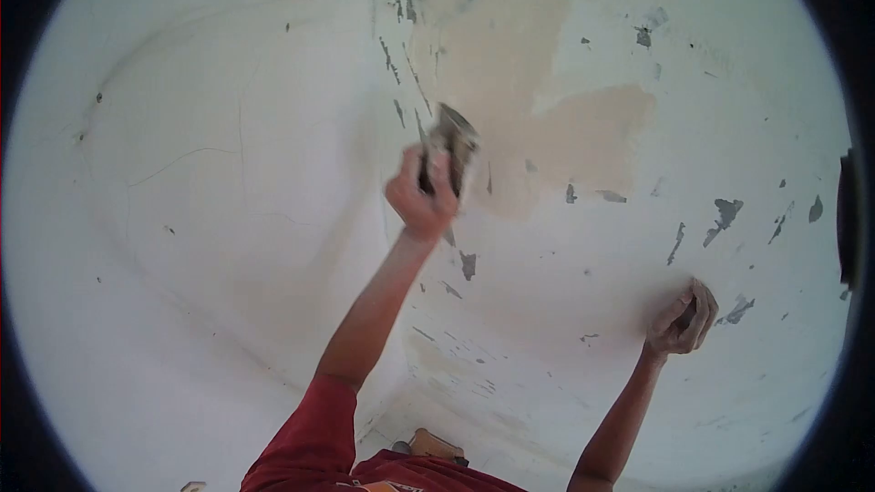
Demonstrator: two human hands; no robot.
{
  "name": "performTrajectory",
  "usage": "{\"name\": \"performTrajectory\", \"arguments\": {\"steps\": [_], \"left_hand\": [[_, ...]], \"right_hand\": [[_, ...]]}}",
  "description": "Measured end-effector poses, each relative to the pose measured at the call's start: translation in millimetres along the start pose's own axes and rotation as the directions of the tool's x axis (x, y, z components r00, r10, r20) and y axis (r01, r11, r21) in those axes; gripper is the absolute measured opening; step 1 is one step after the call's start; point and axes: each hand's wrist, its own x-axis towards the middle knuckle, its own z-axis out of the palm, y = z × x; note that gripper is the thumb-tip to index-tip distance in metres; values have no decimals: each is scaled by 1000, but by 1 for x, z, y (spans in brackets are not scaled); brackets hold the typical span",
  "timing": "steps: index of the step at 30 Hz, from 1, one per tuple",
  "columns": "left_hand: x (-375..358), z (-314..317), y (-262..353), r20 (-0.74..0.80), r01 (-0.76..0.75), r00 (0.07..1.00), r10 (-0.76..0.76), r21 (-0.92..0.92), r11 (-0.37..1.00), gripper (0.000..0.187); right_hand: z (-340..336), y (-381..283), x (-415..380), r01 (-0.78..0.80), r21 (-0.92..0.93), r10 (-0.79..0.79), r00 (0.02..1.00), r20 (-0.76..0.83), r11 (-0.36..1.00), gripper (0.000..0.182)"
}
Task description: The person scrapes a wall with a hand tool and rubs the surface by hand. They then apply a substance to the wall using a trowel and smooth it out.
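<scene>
My left hand point(425, 193) is raised to the wall corner, its fingers wrapped round a grey-brown block-like tool point(458, 138) that is blurred by motion. The tool overlaps the patched wall point(592, 141), right beside the corner line. Lower on the right, my right hand point(682, 321) is against the same wall with its fingers curled. Something dark shows between its thumb and fingers, but I cannot tell what it is. Grey chipped spots point(725, 219) mark the wall above this hand, and another chip point(736, 310) lies just beside its fingers.
A white wall point(228, 191) with fine cracks spreads to the left of the corner. Beige patches and more grey chips cover the right wall. Below, a brownish object point(436, 444) sits near the red shirt point(310, 433). A dark edge point(848, 219) stands at far right.
</scene>
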Motion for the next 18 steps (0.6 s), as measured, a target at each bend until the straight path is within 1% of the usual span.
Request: {"name": "performTrajectory", "arguments": {"steps": [1, 3, 4, 6, 8, 9, 11, 12, 15, 17, 18], "left_hand": [[7, 6, -8, 3, 1, 1000, -1, -7, 1000, 21], [14, 16, -15, -13, 10, 1000, -11, -53, 999, 27], [11, 21, -12, -9, -28, 1000, 28, -21, 999, 28], [3, 29, -4, 4, -51, 999, 51, 8, 999, 27], [-9, 37, -1, 4, -115, 993, 115, 58, 992, 25], [-13, 39, 0, 3, -117, 993, 117, 56, 992, 25], [-23, 42, 5, -17, -196, 980, 198, 90, 977, 26], [-30, 42, 9, -16, -195, 980, 197, 88, 977, 26], [-55, 43, 25, 42, -276, 961, 274, 51, 960, 31], [-69, 49, 48, -10, -316, 949, 316, -73, 946, 33], [-77, 52, 57, -10, -311, 950, 311, -73, 948, 33]], "right_hand": [[0, 1, -1, 0, 8, 0, 1000, 0, 1000, 17], [-1, -1, 0, 1, 14, -1, 1000, -1, 1000, 17], [0, -3, 1, -11, 23, 11, 1000, 0, 1000, 17], [0, -3, 1, -25, 32, 25, 1000, 3, 999, 17], [1, 2, -1, 23, 11, -23, 1000, -3, 1000, 17], [2, 2, 0, 24, 10, -24, 1000, -5, 1000, 17], [3, 0, 0, 20, 12, -20, 1000, -17, 1000, 17], [2, -1, 0, 20, 10, -19, 1000, -15, 1000, 17], [2, -2, 1, 4, -22, -4, 1000, 1, 1000, 18], [4, 1, -1, 29, -7, -30, 999, -24, 1000, 18], [3, 2, -1, 32, -9, -33, 999, -20, 999, 18]]}}
